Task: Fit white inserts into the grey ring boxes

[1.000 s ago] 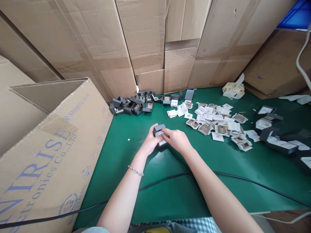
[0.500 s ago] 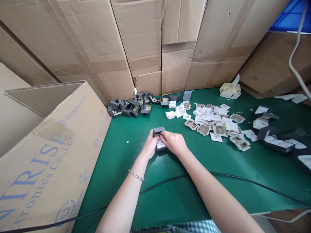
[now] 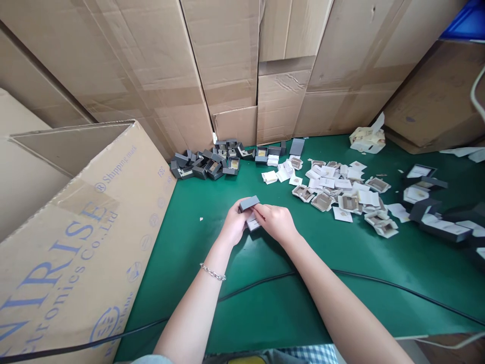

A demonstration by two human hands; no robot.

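Over the middle of the green table, my left hand (image 3: 234, 223) grips a small dark grey hinged box (image 3: 249, 203) from its left side. The box's lid is raised, and a white insert (image 3: 252, 222) shows inside. My right hand (image 3: 278, 221) has its fingers closed at the insert, from the right; the fingertips are partly hidden, but they seem to pinch its edge. A chain bracelet (image 3: 212, 272) circles my left wrist.
Dark small boxes (image 3: 206, 164) are heaped at the back left. White inserts and paper pieces (image 3: 333, 182) lie scattered at centre right, with more dark boxes (image 3: 435, 222) at far right. A large carton (image 3: 76, 242) stands left. A black cable (image 3: 261, 280) crosses the green table (image 3: 273, 313).
The grey box has tilted slightly in my left hand, its lid now slanting. My right fingers stay at the insert. The whole view has shifted a little.
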